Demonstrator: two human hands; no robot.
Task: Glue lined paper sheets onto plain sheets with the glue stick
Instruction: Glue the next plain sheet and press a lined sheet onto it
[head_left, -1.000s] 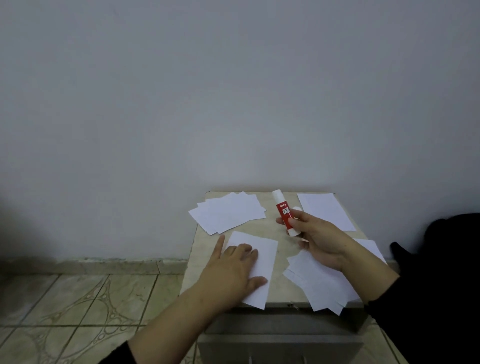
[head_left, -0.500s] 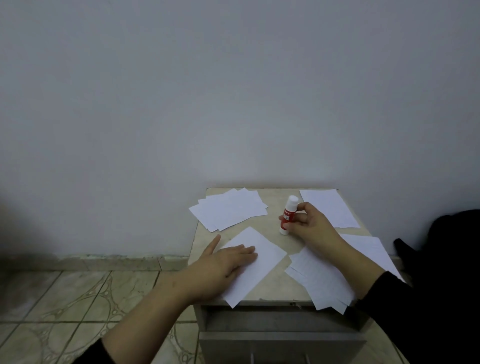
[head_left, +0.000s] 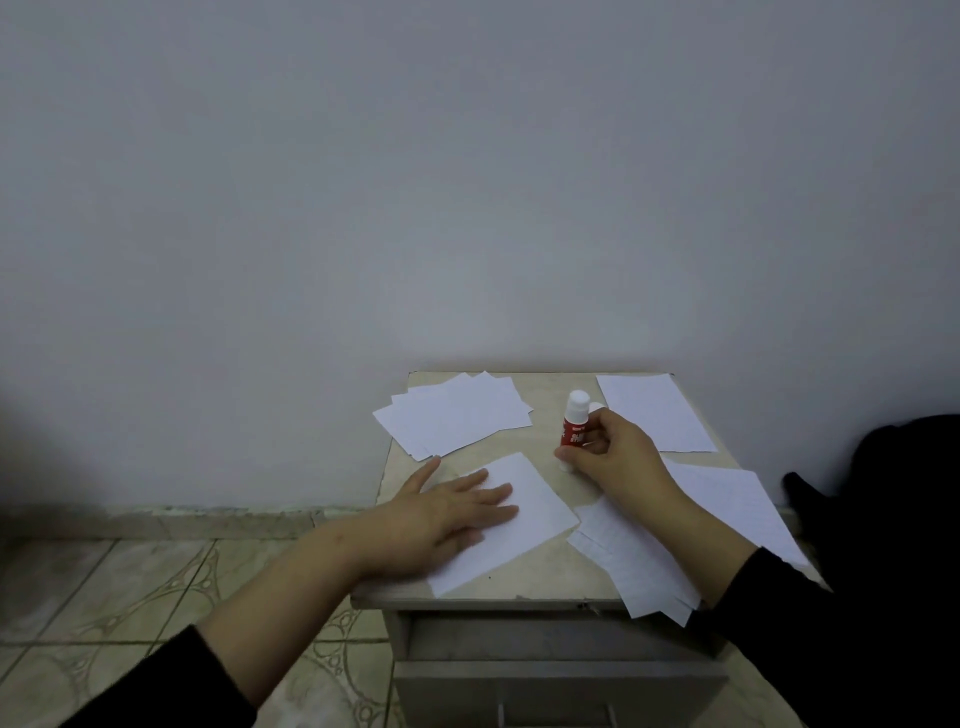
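Just left of the right hand's grip, pinching the capped glue stick upright on the counter, the left hand lies flat on the sheet, so uncap first, then glue.

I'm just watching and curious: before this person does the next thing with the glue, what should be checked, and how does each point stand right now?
1. Glue stick gripped in the right hand: ok, fingers curl round it, and it stands upright with its base on the table top.
2. Cap off: not ok, the white cap looks to be on.
3. Sheet under the left hand held down: ok, the hand lies flat on the sheet.
4. Glue already on that sheet: cannot tell.
5. Lined sheets in reach: ok as a guess, the pile at the near right shows faint lines.
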